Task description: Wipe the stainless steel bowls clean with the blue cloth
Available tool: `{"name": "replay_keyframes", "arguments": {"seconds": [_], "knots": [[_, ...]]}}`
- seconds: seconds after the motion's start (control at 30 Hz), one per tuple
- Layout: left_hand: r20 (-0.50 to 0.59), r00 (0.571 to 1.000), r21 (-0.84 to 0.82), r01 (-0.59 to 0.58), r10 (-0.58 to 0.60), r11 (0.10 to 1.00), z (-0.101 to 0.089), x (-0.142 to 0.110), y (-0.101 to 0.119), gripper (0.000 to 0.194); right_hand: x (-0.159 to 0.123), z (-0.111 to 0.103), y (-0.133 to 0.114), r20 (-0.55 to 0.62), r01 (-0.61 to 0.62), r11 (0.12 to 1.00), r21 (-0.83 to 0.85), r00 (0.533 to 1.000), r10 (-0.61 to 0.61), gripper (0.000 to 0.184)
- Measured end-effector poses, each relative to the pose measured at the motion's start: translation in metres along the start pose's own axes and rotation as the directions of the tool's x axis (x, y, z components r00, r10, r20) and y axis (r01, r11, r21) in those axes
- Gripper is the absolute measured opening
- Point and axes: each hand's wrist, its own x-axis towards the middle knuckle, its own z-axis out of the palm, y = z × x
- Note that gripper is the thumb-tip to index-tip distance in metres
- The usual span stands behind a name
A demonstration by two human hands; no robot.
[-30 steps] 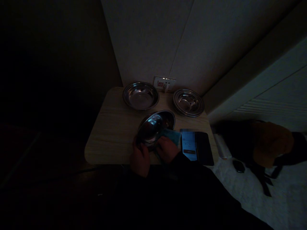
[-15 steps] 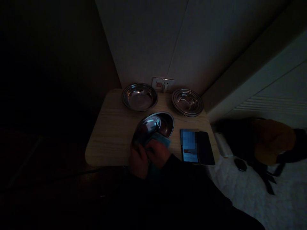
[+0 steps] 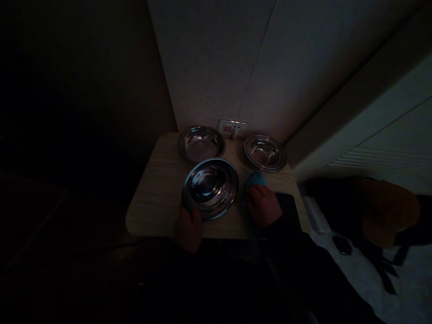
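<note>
The pale counter (image 3: 151, 193) runs crosswise in front of the person, dimly lit, and carries everything the hands work among. The bowl (image 3: 211, 189) lies near its middle, between the two hands. It is round, so no long axis guides a grip; what counts is the side from which each hand meets it. The left hand (image 3: 189, 229) is clearly the nearer, closed on the rim at the near left, with the bowl reaching forward and to the right of it. Whether the bowl rests on the counter or is held slightly off it, I cannot tell.

At the far edge, a second bowl (image 3: 201, 146) sits behind the held one, a little to its left — their rims overlap in the view, but contact is unclear. The stack (image 3: 265, 155) stands beyond the right hand, towards the right corner. A dark case (image 3: 288, 209) lies beside that hand, partly hidden by the sleeve.

The right hand (image 3: 265, 207) is apart from the bowl, on its right, with bare counter between. Its fingers are bunched around the blue cloth (image 3: 255, 179) — the visible part pokes out ahead of them, towards the stack, so the bowl lies leftward of both hand and cloth.
</note>
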Motion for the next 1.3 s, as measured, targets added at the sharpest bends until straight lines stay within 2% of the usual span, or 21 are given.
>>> {"name": "replay_keyframes", "arguments": {"seconds": [0.07,0.13,0.37,0.57,0.73,0.87,0.97,1.07,1.2,1.3], "knots": [[0.011,1.000,-0.041,-0.016,0.017,0.999,-0.004,0.004,-0.001,0.037,-0.004,-0.002,0.004,-0.064,0.034,0.989,0.143,0.998,-0.026,0.018],[0.022,0.999,-0.093,-0.034,0.036,0.995,-0.006,0.008,-0.002,0.036,-0.011,-0.001,0.005,-0.080,0.059,0.968,0.242,0.996,-0.041,0.018],[0.087,0.996,-0.192,-0.001,0.019,0.981,-0.007,0.016,-0.007,0.030,-0.026,0.010,-0.005,-0.083,0.056,0.923,0.382,0.996,-0.026,0.016],[0.141,0.990,-0.212,0.042,-0.012,0.976,-0.008,0.021,-0.009,0.033,-0.027,0.016,-0.024,-0.078,0.108,0.939,0.327,0.993,-0.087,0.019],[0.185,0.982,-0.302,0.105,-0.050,0.947,-0.008,0.018,-0.006,0.031,-0.023,0.017,-0.047,-0.004,0.156,0.957,0.245,0.987,-0.160,0.020],[0.110,0.993,-0.371,0.083,-0.045,0.925,-0.005,0.013,-0.006,0.036,-0.022,0.013,-0.050,0.033,0.163,0.961,0.222,0.984,-0.174,0.022],[0.120,0.991,-0.399,0.104,-0.061,0.911,-0.002,0.010,-0.009,0.038,-0.023,0.010,-0.049,0.068,0.160,0.965,0.207,0.982,-0.178,0.023],[0.125,0.989,-0.360,0.117,-0.077,0.925,0.000,0.008,-0.010,0.032,-0.021,0.010,-0.060,0.089,0.152,0.966,0.207,0.981,-0.173,0.020],[0.104,0.993,-0.303,0.090,-0.061,0.949,0.001,0.008,-0.009,0.022,-0.015,0.014,-0.091,0.129,0.174,0.958,0.229,0.970,-0.207,0.010],[0.106,0.993,-0.258,0.083,-0.057,0.963,0.000,0.008,-0.010,0.017,-0.011,0.016,-0.103,0.162,0.188,0.961,0.204,0.961,-0.223,0.012]]}}
